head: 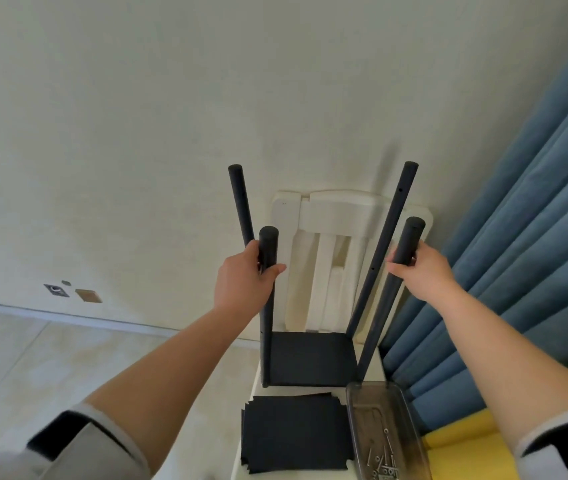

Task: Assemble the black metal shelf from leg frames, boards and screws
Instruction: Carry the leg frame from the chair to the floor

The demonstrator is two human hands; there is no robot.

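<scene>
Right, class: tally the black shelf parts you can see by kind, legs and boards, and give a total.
Legs: 4, upright
Fitted board: 1
Loose boards: a stack, counted as 1; the number in it cannot be told
Total: 6

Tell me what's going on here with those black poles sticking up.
A person is putting together a black metal shelf on a white table. The left hand grips the near left leg and the right hand grips the near right leg. All four legs stand upright around one black board at the bottom. More boards lie stacked in front, beside a clear tray holding screws.
</scene>
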